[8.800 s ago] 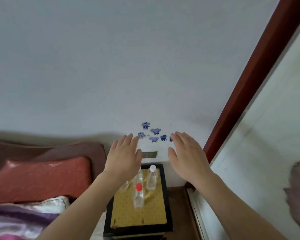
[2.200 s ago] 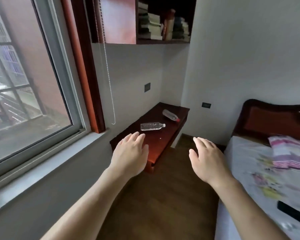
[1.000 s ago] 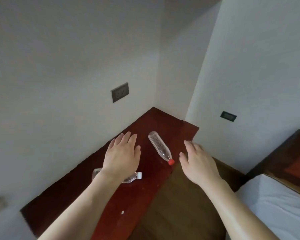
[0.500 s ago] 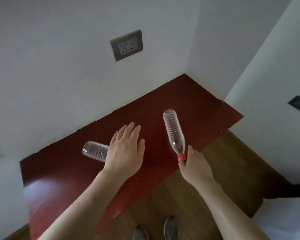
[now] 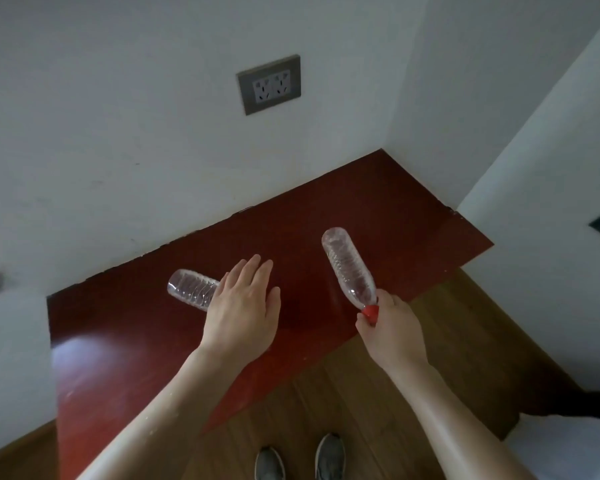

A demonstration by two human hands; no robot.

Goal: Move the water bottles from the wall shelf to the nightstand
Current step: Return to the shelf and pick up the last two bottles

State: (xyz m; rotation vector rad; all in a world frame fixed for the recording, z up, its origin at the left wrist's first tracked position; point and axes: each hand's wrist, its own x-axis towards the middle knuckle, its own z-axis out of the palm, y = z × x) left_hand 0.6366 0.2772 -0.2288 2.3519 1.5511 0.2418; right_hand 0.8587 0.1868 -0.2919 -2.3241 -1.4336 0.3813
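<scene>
while right hand [image 5: 392,327] pinches red-capped bottle [image 5: 349,268], left hand [image 5: 245,306] over other bottle [image 5: 191,289].

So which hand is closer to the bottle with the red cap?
The right. The right hand pinches the red-capped bottle at its cap; the left hand is off to its left, fingers straight, covering one end of the other bottle.

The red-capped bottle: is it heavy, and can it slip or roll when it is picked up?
The red-capped bottle looks clear and maybe empty, so probably light. The right hand pinches only its cap, so the body may swing. Its round ribbed body would likely roll on the glossy wall shelf.
</scene>
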